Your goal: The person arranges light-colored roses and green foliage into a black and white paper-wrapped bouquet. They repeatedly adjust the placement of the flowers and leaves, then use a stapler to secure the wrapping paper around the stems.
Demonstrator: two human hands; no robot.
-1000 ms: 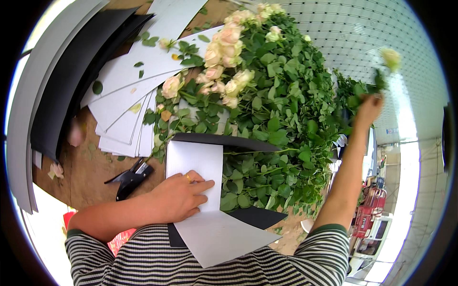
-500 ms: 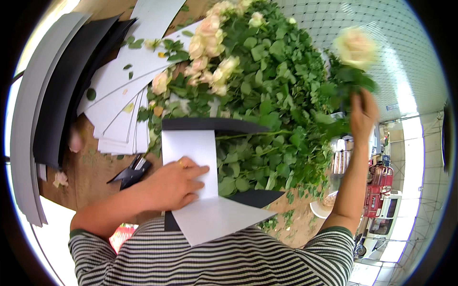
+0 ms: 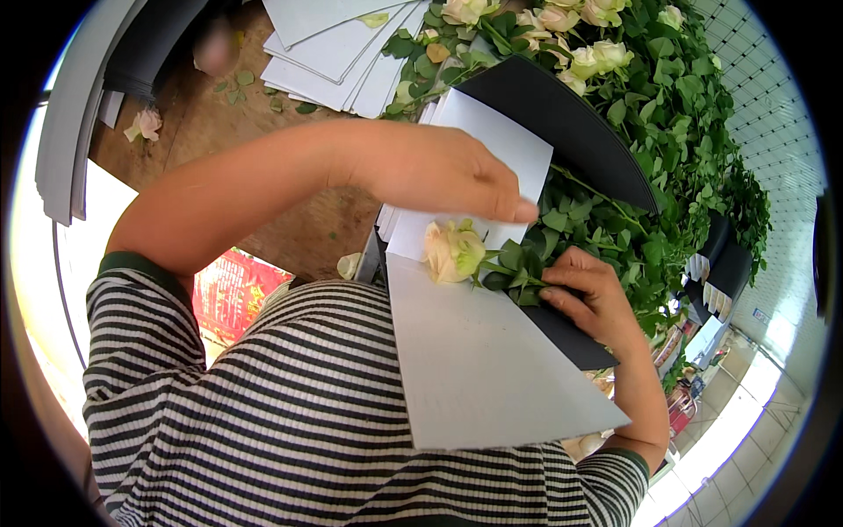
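Note:
My left hand (image 3: 443,173) is raised over a white folded card (image 3: 500,132), fingers extended and slightly bent, nothing visible in them; their undersides are hidden. Below it, a pale cream-pink rose (image 3: 450,252) lies across the card and a light grey sheet (image 3: 496,360). My right hand (image 3: 587,294) pinches this rose's leafy stem between thumb and fingers. A curved black board (image 3: 558,119) stands behind the white card, and another black piece (image 3: 571,334) shows under the right hand, beside the grey sheet.
Roses and thick foliage (image 3: 667,140) cover the back right. Loose white sheets (image 3: 342,44) lie on the wooden table (image 3: 219,158). Tall grey boards (image 3: 70,132) and black boards (image 3: 140,61) stand at left. A red printed package (image 3: 230,299) is below the left arm.
My right hand has brought the rose down from the upper right onto the card. My left hand has lifted off the white card. The view has shifted.

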